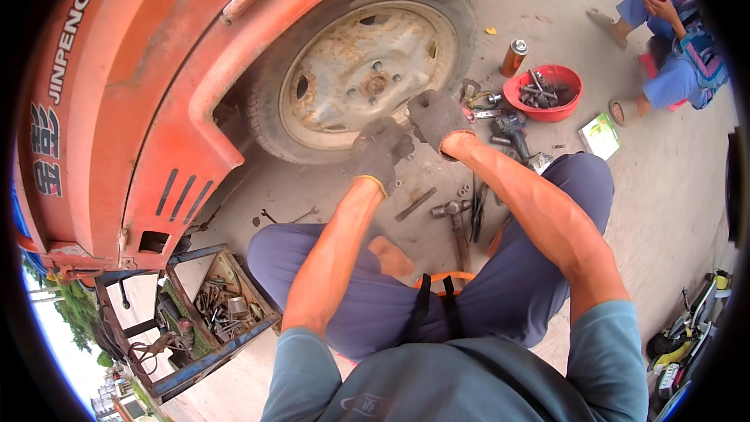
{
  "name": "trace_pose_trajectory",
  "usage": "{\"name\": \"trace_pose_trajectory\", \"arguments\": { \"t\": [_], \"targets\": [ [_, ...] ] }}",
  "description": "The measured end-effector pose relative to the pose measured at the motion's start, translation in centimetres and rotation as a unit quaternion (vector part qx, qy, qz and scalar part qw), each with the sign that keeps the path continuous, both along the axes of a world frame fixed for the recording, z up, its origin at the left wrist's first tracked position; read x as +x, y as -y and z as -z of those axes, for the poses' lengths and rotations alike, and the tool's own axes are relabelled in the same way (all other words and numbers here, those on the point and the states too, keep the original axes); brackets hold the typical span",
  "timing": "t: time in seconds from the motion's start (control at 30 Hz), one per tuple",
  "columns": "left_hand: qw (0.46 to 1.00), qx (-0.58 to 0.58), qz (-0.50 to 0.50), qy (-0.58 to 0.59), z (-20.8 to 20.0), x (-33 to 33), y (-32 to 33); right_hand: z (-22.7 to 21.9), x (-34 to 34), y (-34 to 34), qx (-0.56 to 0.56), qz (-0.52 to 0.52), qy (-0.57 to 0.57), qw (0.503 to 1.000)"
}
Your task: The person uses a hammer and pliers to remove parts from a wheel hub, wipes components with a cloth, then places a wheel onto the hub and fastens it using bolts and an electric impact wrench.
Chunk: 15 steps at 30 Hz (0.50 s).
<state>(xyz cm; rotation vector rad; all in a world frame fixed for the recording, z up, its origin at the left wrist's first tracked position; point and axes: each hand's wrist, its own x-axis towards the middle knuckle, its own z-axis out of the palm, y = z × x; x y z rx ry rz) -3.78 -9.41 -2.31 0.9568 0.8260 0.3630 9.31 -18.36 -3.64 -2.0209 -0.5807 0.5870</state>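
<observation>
Before me stands a wheel with a rusty, pale rim and a dark tyre, under the orange-red bodywork of a vehicle. Both my hands wear grey knitted gloves. Close to the rim's lower edge, my left hand has its fingers curled; what lies in them is hidden. My right hand, just right of it, is closed at the rim's lower right edge, its grip also hidden. A cordless impact wrench lies on the ground to its right. Several studs show around the wheel's hub.
A red bowl of sockets and an orange can stand right. A hammer and flat bar lie between my legs. A metal frame with a tool tray is lower left. Another person sits upper right holding a red phone.
</observation>
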Motion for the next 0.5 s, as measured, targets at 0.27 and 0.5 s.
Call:
{"name": "trace_pose_trajectory", "arguments": {
  "t": [0.27, 0.5],
  "targets": [
    [0.986, 0.046, -0.160, 0.016, 4.3, 3.5, -3.4, 0.5, 3.1, -4.0, 0.074, 0.142, -0.150, 0.976],
    [0.972, 0.073, -0.225, 0.014, 4.5, 5.0, -2.9, 1.6, 3.1, -6.2, 0.015, 0.139, -0.095, 0.986]
  ]
}}
